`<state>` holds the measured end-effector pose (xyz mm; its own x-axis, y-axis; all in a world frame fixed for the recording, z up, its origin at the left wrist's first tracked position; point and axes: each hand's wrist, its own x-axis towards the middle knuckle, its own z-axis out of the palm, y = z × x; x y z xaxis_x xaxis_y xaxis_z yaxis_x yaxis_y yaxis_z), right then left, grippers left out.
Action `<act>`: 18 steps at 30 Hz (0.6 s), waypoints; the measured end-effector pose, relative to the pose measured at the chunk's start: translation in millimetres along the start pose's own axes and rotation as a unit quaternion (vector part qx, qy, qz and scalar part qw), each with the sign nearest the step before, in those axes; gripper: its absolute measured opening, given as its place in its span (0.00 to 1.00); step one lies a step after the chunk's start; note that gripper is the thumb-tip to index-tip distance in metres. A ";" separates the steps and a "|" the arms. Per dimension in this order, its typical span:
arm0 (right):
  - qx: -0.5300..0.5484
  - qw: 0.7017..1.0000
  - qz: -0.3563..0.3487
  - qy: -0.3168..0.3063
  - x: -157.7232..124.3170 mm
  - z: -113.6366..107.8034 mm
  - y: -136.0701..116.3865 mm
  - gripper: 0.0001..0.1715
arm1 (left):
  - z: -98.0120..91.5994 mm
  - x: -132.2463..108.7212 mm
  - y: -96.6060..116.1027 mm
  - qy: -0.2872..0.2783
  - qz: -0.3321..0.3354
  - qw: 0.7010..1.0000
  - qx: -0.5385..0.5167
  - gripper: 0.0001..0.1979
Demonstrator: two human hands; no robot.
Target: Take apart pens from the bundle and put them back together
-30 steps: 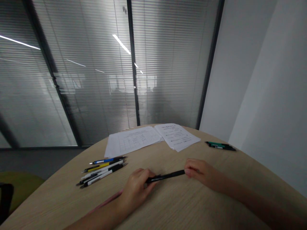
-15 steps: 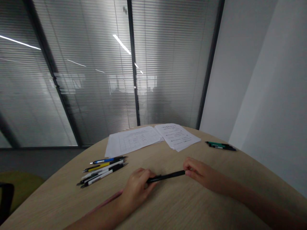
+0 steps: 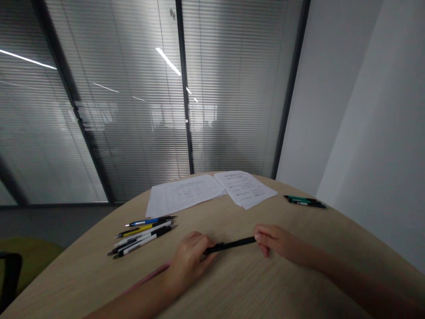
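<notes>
- Blind-lined glass wall (image 3: pixel 139 141) behind a pale, wood-grained surface (image 3: pixel 252 283).
- Left hand (image 3: pixel 190 256) and right hand (image 3: pixel 277 240), fingers of each clamped on opposite ends of a black pen (image 3: pixel 232 244).
- That black pen: slim, straight, dark (partly covered at both ends), slanting between the hands over the surface.

Office or meeting room; glass partition (image 3: pixel 133 124) in dark frames (image 3: pixel 183 66), with slatted blinds (image 3: pixel 239 84); bright strip lights (image 3: pixel 168 61) showing in the glass; plain pale wall (image 3: pixel 385 146); curved wood-toned table (image 3: pixel 245 283) bearing printed sheets (image 3: pixel 245 189) and assorted pens (image 3: pixel 142 243); green-seated chair (image 3: pixel 38 256) alongside.
</notes>
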<state>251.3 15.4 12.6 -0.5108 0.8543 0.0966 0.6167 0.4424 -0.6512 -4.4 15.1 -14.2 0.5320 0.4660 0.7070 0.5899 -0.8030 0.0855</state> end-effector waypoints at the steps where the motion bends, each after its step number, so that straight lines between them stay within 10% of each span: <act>1: -0.028 0.999 -0.009 0.021 0.4 -0.2 -0.1 0.15 | 0.6 0.3 0.3 -0.002 -0.002 1.000 0.002 0.07; 5: -0.170 0.973 -0.101 0.116 -1.6 6.7 -8.7 0.11 | 0.7 1.8 2.6 -0.020 0.012 1.000 0.016 0.06; 12: -0.361 0.910 -0.189 0.078 -8.0 36.9 -25.5 0.03 | 0.3 3.5 8.0 -0.069 0.116 0.990 0.040 0.05; 18: -0.435 0.882 -0.160 0.086 3.4 38.6 -9.0 0.02 | 3.3 6.2 9.5 -0.109 0.057 0.991 0.055 0.06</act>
<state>220.8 3.8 -10.3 -0.6898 0.6432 0.3324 0.7218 0.6468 0.2464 6.4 11.6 -11.3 0.7096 0.4539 0.5390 0.5752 -0.8149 -0.0710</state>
